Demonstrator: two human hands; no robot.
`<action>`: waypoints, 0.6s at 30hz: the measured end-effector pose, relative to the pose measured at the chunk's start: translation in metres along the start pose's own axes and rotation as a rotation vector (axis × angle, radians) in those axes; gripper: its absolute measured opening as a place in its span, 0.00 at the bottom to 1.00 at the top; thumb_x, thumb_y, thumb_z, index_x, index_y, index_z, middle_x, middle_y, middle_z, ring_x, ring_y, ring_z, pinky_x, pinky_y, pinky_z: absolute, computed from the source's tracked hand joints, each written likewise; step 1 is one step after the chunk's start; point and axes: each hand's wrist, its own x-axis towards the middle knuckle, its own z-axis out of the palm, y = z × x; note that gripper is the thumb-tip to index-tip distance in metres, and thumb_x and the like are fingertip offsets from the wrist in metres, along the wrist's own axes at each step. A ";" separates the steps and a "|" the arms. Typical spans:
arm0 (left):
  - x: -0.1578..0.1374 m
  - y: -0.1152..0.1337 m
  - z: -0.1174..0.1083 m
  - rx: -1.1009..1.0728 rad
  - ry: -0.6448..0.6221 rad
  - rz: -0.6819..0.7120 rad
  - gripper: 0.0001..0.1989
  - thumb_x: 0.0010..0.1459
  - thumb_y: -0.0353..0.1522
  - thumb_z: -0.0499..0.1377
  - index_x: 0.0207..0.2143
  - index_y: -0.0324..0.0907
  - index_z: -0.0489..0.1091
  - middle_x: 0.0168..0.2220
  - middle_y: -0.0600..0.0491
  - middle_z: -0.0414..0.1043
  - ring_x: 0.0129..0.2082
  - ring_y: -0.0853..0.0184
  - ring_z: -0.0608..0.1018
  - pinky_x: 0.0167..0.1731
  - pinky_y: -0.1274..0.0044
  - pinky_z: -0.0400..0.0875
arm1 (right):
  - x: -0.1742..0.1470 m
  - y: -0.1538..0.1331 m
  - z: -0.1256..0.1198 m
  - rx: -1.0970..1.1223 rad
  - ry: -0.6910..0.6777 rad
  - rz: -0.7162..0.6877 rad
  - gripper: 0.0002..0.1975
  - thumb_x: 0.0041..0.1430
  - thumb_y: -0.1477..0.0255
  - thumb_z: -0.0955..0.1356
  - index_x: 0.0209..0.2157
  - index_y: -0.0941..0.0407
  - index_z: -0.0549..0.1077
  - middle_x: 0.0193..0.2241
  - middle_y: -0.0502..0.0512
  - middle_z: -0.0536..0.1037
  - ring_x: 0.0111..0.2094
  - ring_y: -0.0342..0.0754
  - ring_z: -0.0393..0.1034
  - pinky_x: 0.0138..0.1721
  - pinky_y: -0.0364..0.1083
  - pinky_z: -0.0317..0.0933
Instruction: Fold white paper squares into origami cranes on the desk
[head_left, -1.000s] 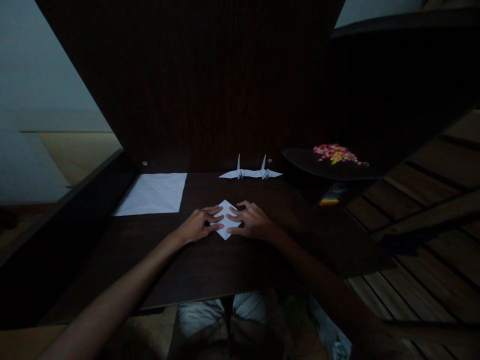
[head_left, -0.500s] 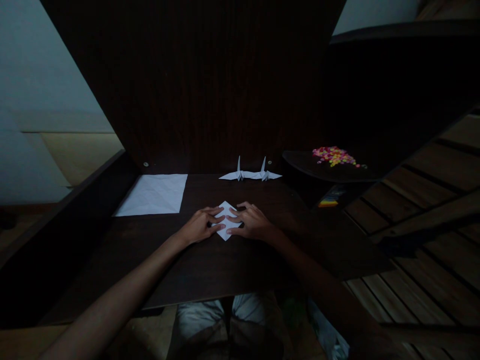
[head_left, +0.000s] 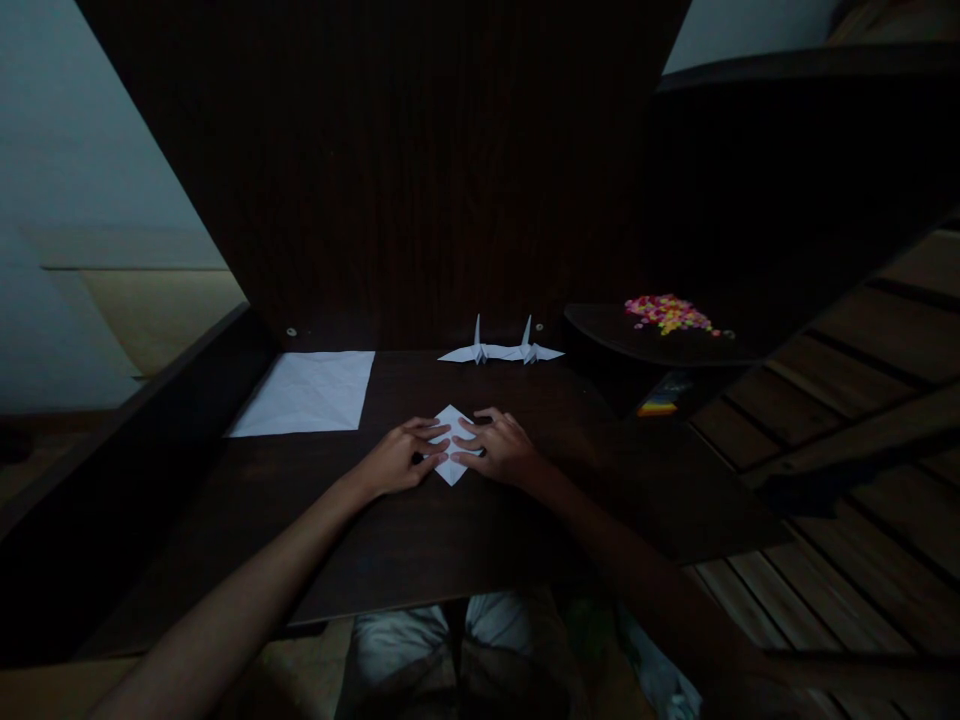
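Observation:
A small diamond of folded white paper lies flat on the dark tabletop, its corners pointing away from me and toward me. My left hand rests on its left side, fingers spread and pressing on the surface. From the right, my right hand lies on the other side with its fingers apart. The fingertips of both hands come close together near the paper's middle and cover part of it. Behind them, two white paper cranes stand side by side against the back panel.
A larger creased white sheet lies at the back left of the dark desk. To the right, a curved shelf holds a heap of small colourful pieces. A raised side board borders the left.
Both hands stay on the folded paper, with the right thumb shifted slightly toward the paper's middle. The whole view has moved a little.

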 end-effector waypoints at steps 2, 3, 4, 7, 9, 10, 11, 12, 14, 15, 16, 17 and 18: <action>0.000 0.000 0.000 -0.009 0.011 -0.010 0.16 0.60 0.37 0.54 0.47 0.43 0.73 0.54 0.49 0.69 0.55 0.59 0.68 0.53 0.65 0.64 | 0.000 -0.001 0.000 0.009 -0.004 0.015 0.19 0.58 0.55 0.64 0.47 0.47 0.74 0.55 0.52 0.69 0.56 0.59 0.57 0.51 0.57 0.51; 0.001 0.001 0.000 -0.017 0.019 -0.021 0.17 0.60 0.37 0.54 0.49 0.42 0.72 0.54 0.48 0.69 0.55 0.59 0.69 0.54 0.65 0.64 | 0.000 -0.002 0.000 0.010 -0.007 0.019 0.19 0.58 0.55 0.64 0.47 0.47 0.74 0.55 0.52 0.69 0.56 0.58 0.57 0.51 0.56 0.51; 0.001 0.002 0.000 -0.028 0.027 -0.034 0.19 0.60 0.37 0.54 0.51 0.41 0.70 0.54 0.47 0.68 0.54 0.59 0.69 0.54 0.65 0.64 | 0.000 -0.002 -0.001 0.008 -0.010 0.020 0.19 0.58 0.55 0.63 0.47 0.47 0.74 0.55 0.52 0.69 0.56 0.58 0.56 0.51 0.56 0.51; 0.002 0.006 -0.003 -0.060 0.036 -0.084 0.25 0.58 0.38 0.56 0.57 0.39 0.63 0.54 0.45 0.69 0.52 0.58 0.70 0.52 0.65 0.64 | -0.001 -0.001 -0.004 0.003 -0.025 -0.014 0.20 0.59 0.56 0.62 0.50 0.46 0.72 0.57 0.51 0.66 0.56 0.58 0.56 0.50 0.57 0.52; 0.003 0.008 -0.005 -0.071 0.035 -0.142 0.30 0.56 0.38 0.58 0.60 0.39 0.59 0.53 0.44 0.69 0.50 0.57 0.70 0.51 0.65 0.65 | -0.002 0.001 -0.007 0.008 -0.043 -0.059 0.20 0.61 0.57 0.61 0.53 0.45 0.69 0.59 0.50 0.63 0.56 0.58 0.55 0.50 0.58 0.52; 0.003 0.008 -0.006 -0.075 0.041 -0.179 0.33 0.55 0.39 0.59 0.61 0.40 0.56 0.52 0.44 0.69 0.49 0.57 0.71 0.50 0.65 0.65 | -0.002 0.002 -0.008 0.011 -0.050 -0.074 0.20 0.61 0.57 0.61 0.54 0.44 0.67 0.60 0.50 0.61 0.56 0.58 0.55 0.50 0.58 0.52; 0.003 0.008 -0.007 -0.079 0.050 -0.216 0.35 0.53 0.40 0.60 0.61 0.40 0.55 0.52 0.44 0.68 0.49 0.56 0.70 0.50 0.65 0.65 | -0.003 0.003 -0.009 0.014 -0.055 -0.082 0.20 0.61 0.58 0.61 0.54 0.44 0.66 0.61 0.50 0.60 0.56 0.58 0.54 0.50 0.59 0.51; 0.003 0.007 -0.007 -0.086 0.061 -0.246 0.38 0.51 0.40 0.62 0.62 0.42 0.53 0.52 0.44 0.68 0.49 0.56 0.70 0.50 0.65 0.64 | -0.003 0.003 -0.010 0.017 -0.057 -0.086 0.20 0.61 0.59 0.61 0.55 0.44 0.65 0.61 0.50 0.59 0.56 0.58 0.53 0.50 0.59 0.51; 0.002 0.003 -0.007 -0.116 0.083 -0.285 0.42 0.47 0.41 0.65 0.62 0.43 0.52 0.51 0.45 0.68 0.49 0.55 0.71 0.49 0.65 0.64 | -0.002 0.005 -0.009 0.033 -0.048 -0.089 0.20 0.61 0.59 0.62 0.54 0.45 0.67 0.62 0.52 0.58 0.56 0.58 0.53 0.50 0.59 0.51; 0.002 0.002 -0.006 -0.136 0.092 -0.299 0.43 0.45 0.41 0.66 0.61 0.43 0.52 0.49 0.45 0.69 0.48 0.56 0.71 0.49 0.65 0.64 | -0.001 0.005 -0.008 0.047 -0.040 -0.097 0.20 0.60 0.59 0.63 0.53 0.46 0.68 0.62 0.52 0.58 0.56 0.58 0.53 0.51 0.59 0.52; 0.001 0.000 -0.006 -0.155 0.099 -0.313 0.44 0.43 0.41 0.67 0.61 0.43 0.53 0.47 0.46 0.69 0.46 0.56 0.72 0.48 0.65 0.64 | 0.000 0.006 -0.007 0.063 -0.032 -0.107 0.20 0.60 0.59 0.63 0.52 0.47 0.69 0.61 0.52 0.59 0.56 0.57 0.53 0.51 0.58 0.52; 0.001 -0.002 -0.006 -0.172 0.104 -0.326 0.44 0.42 0.41 0.68 0.59 0.42 0.55 0.45 0.47 0.70 0.45 0.57 0.72 0.47 0.66 0.65 | 0.001 0.007 -0.006 0.081 -0.024 -0.117 0.19 0.59 0.59 0.64 0.51 0.47 0.70 0.61 0.52 0.60 0.56 0.57 0.54 0.51 0.58 0.52; 0.001 -0.002 -0.006 -0.188 0.104 -0.333 0.42 0.41 0.40 0.68 0.57 0.43 0.57 0.44 0.48 0.70 0.43 0.58 0.72 0.46 0.66 0.65 | 0.001 0.007 -0.005 0.097 -0.018 -0.125 0.19 0.59 0.59 0.64 0.50 0.47 0.71 0.60 0.52 0.62 0.55 0.56 0.54 0.52 0.57 0.52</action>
